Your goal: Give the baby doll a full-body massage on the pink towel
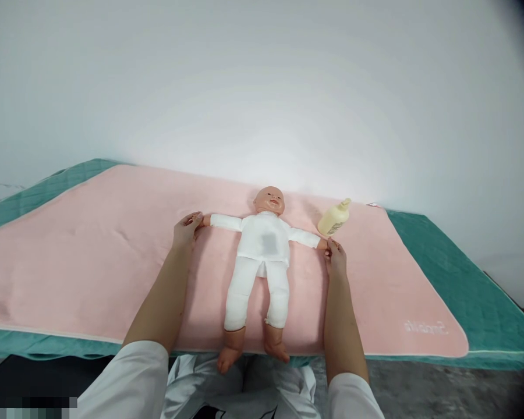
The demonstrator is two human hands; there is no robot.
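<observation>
On my feed the left hand (188,228) and right hand (337,256) each look lightly pinched on one hand of the doll (264,238). It's face-up on the pink mat (375,291), feet past the front edge — a tug toward me could slide it off. A careless right elbow-out might bump the bottle (334,218) — label unreadable, gripped doll fingers hidden.

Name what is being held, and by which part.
The doll: the left grip holds its right hand, the right grip holds its left hand.

doll (264,235) | face-up on pink mat (91,262) | hands (186,230) — gripping its outstretched arms
</observation>
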